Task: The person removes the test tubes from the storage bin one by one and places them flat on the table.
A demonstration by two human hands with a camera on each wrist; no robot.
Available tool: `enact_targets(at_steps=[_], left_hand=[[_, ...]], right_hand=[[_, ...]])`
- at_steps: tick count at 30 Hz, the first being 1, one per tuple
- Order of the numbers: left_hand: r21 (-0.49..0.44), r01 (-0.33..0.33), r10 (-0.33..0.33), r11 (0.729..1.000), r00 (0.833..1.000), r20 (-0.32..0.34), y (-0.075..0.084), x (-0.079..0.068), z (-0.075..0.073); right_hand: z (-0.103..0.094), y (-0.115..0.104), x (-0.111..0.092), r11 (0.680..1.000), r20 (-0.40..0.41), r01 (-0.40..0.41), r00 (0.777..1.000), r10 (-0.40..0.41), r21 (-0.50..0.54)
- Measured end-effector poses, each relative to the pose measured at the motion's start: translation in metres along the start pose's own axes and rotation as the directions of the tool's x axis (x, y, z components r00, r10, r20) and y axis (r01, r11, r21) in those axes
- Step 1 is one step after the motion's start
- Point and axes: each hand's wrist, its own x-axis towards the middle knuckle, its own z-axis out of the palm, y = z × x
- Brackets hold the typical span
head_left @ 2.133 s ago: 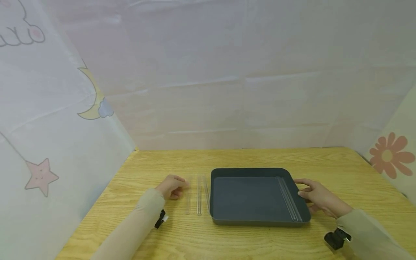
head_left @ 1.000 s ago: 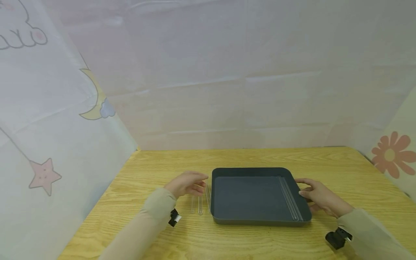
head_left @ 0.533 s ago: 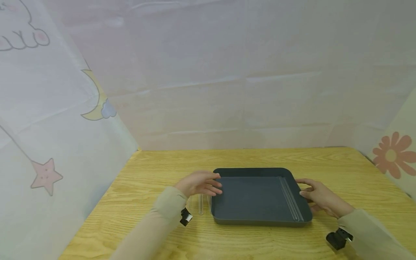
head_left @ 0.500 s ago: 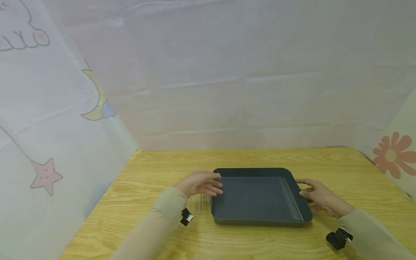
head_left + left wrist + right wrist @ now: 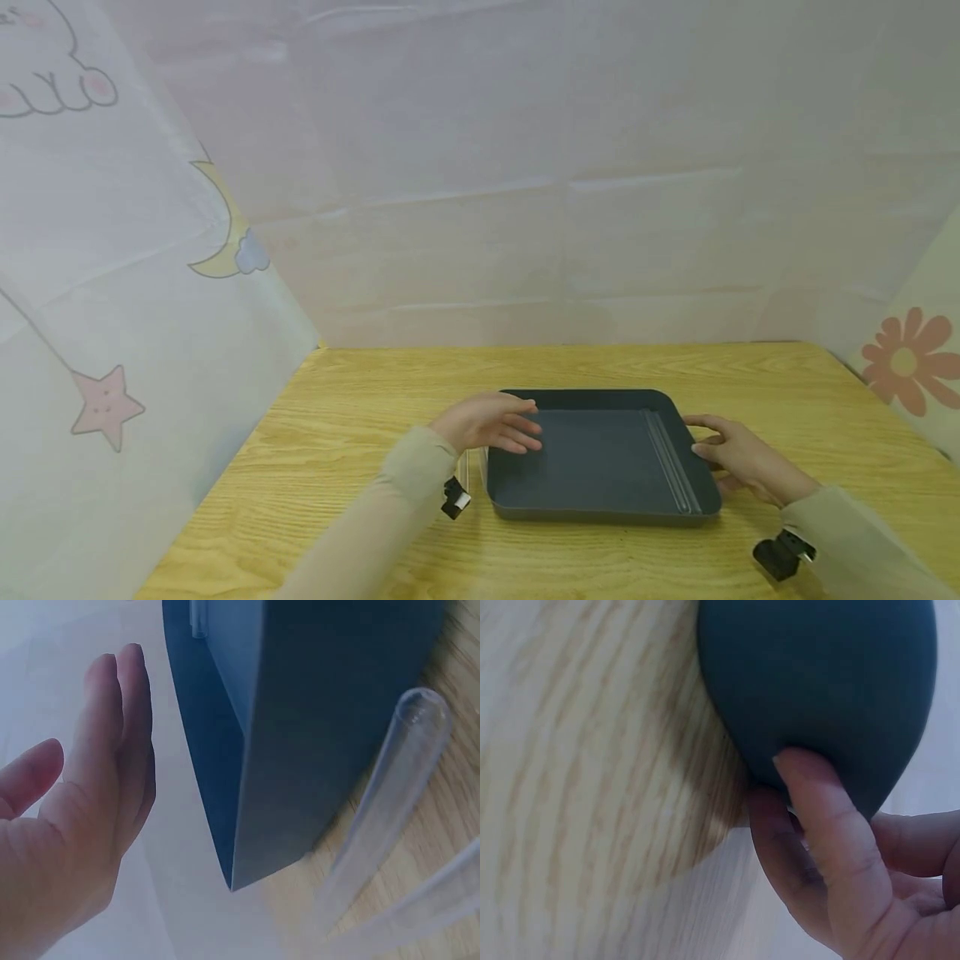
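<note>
My left hand [image 5: 491, 423] hovers over the left side of a dark grey rectangular tray [image 5: 585, 475]. Its fingers are extended and apart, holding nothing. At the tray's right wall, my right hand [image 5: 738, 458] holds on, with fingertips [image 5: 810, 776] pressed to the outer wall in the right wrist view. Clear test tubes [image 5: 667, 462] lie side by side along the right inside of the tray. Left of the tray, a clear test tube [image 5: 382, 795] with a rounded end rests on the table, another tube [image 5: 427, 900] beside it. In the head view, my left arm largely covers these.
The wooden table [image 5: 600, 567] runs back to a pale cloth wall [image 5: 570, 208], with more cloth at both sides. Small black wrist cameras hang below the left cuff [image 5: 420, 454] and the right cuff [image 5: 813, 508].
My left hand has moved right, from beside the loose tubes to above the tray's left part, its fingers spreading from a curl. My right hand has stayed at the tray's right wall.
</note>
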Motion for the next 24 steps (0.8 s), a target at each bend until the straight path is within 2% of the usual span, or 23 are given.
enact_targets(at_steps=[11, 24], left_hand=[[-0.034, 0.014, -0.013, 0.999, 0.999, 0.032, 0.006, 0.004, 0.012], [0.003, 0.024, -0.025, 1.0, 0.998, 0.064, 0.005, 0.018, 0.03]], right_hand=[[0.0, -0.001, 0.0, 1.0, -0.005, 0.011, 1.0, -0.011, -0.014], [0.0, 0.0, 0.001, 1.0, -0.001, 0.008, 1.0, -0.008, -0.001]])
